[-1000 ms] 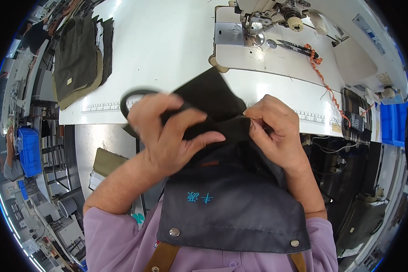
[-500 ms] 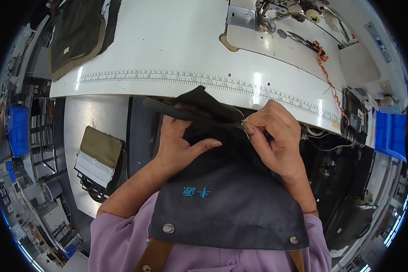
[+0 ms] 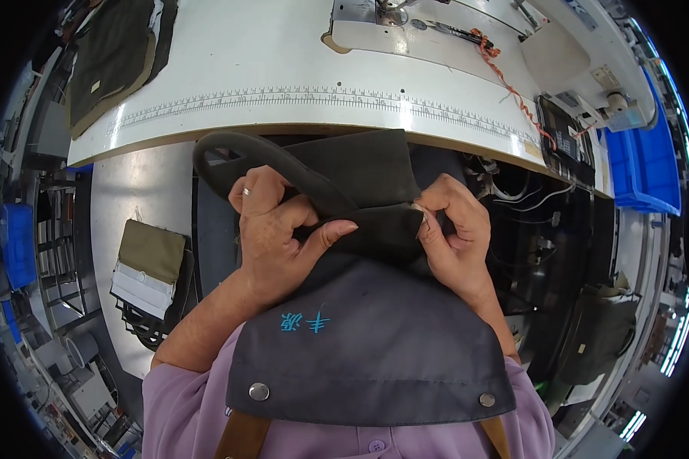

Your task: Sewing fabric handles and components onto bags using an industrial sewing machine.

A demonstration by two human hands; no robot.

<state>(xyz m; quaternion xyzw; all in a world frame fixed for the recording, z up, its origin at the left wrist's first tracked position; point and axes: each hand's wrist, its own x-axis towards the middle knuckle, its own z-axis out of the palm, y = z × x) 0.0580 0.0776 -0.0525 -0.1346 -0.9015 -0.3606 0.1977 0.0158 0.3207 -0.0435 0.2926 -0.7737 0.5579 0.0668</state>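
Note:
A dark olive fabric piece (image 3: 373,162) with a looped strap (image 3: 279,151) is held above my lap, between the table edge and my grey apron (image 3: 367,336). My left hand (image 3: 279,237), with a ring on one finger, grips the fabric just below the strap, thumb lying on top. My right hand (image 3: 455,233) pinches the right edge of the fabric, where a small pale bit, too small to make out, shows at the fingertips.
A white table (image 3: 253,61) with a printed ruler holds stacked fabric pieces (image 3: 115,53), a sewing machine (image 3: 559,53), dark snips (image 3: 444,30) and orange cord (image 3: 505,80). Lower left, more pieces (image 3: 149,252) lie on a metal surface. Blue bins (image 3: 639,168) stand at right.
The view has shifted, so the table sits higher in it. The fabric has dropped from over the tabletop to below its edge. The strap has swung up into a clear loop at the left.

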